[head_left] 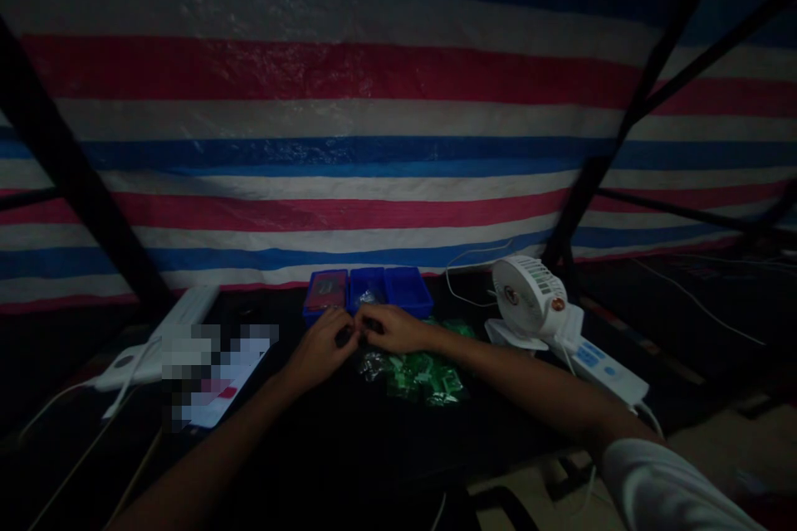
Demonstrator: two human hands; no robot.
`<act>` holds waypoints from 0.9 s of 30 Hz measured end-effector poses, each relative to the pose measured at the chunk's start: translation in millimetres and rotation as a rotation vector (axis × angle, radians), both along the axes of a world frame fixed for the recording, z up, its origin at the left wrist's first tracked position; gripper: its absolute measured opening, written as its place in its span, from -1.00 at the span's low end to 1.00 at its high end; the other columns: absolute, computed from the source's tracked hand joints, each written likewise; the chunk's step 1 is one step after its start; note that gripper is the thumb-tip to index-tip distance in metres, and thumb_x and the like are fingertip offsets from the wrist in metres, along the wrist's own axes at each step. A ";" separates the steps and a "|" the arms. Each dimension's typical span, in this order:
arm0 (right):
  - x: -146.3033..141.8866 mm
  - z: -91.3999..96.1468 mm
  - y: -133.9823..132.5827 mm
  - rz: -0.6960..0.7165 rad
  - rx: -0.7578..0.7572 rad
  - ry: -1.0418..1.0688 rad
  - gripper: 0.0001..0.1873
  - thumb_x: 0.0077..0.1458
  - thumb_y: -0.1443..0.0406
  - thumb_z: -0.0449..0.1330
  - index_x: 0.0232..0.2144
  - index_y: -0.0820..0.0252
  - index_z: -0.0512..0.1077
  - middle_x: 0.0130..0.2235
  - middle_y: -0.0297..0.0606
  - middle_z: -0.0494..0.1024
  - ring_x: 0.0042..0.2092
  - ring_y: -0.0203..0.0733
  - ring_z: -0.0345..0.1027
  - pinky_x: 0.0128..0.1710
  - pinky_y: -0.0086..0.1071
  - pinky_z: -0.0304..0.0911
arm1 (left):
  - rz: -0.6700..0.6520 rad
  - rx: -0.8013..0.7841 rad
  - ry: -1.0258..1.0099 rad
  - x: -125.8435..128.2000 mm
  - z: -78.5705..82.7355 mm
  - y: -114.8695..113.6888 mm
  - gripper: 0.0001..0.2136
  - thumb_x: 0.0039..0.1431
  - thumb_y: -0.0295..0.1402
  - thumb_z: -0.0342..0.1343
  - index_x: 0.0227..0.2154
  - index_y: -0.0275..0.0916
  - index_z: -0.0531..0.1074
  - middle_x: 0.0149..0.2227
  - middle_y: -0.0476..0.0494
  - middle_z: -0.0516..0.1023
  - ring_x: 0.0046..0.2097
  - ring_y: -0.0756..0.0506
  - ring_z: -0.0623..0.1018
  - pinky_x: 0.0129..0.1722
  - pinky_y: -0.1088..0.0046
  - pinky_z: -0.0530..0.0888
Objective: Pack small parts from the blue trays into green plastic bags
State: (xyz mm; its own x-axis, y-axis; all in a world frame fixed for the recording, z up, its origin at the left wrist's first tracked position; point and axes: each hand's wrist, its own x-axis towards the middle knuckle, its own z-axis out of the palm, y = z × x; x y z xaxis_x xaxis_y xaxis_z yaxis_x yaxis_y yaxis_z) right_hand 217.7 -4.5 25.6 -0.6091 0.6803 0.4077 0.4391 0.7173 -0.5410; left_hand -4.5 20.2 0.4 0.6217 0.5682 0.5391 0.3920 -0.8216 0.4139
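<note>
Across a dark table (299, 465): near the back edge, three blue bins (409, 290) in a row; in front, shiny green packets (427, 377) in a loose heap; rightward, a white fan (520, 299) beside a white power strip (610, 369); leftward, a long white device (190, 311) near a pale flat sheet (250, 361), partly pixelated.

Can't tell what, if anything, sits between left hand (319, 347) and right hand (395, 328); too dark. Both partly hide the blue trays (408, 290) beyond. Clear plastic (372, 367) just nearside of right hand: contents unclear. Right forearm (504, 375) covers part of green packets (429, 382). Sheet (232, 388) left of left hand: partly pixelated. Left forearm (233, 444) cut off at bottom edge.
</note>
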 end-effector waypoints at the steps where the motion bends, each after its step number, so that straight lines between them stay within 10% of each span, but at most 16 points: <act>1: -0.7 -0.1 0.6 -0.008 -0.012 0.005 -0.81 0.15 0.46 0.16 -0.18 0.16 0.40 -0.28 -0.36 0.46 -0.30 -0.26 0.32 -0.28 -0.45 0.21 | 0.006 0.001 -0.003 -0.3 0.1 0.3 -0.88 0.37 -0.31 0.07 -0.26 -0.19 0.46 -0.25 -0.13 0.52 -0.17 -0.16 0.48 -0.12 0.27 0.43; 27: -2.9 -11.6 -3.8 -0.199 -0.181 0.278 -0.83 0.28 0.21 0.25 -0.18 0.22 0.49 -0.29 -0.36 0.50 -0.34 -0.28 0.28 -0.32 -0.44 0.16 | 0.050 -0.100 -0.125 1.8 -3.6 4.0 -0.78 0.42 -0.17 0.04 -0.20 -0.19 0.49 -0.31 -0.06 0.55 -0.32 -0.09 0.50 -0.27 0.38 0.43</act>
State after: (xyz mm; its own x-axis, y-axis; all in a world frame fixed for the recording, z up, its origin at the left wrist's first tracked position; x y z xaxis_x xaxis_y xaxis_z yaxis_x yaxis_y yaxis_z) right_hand 214.7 -8.3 14.0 -0.3412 0.8500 0.4013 0.3791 0.5151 -0.7688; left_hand -2.7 24.2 -3.3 0.5231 0.6515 0.5495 0.3715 -0.7546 0.5409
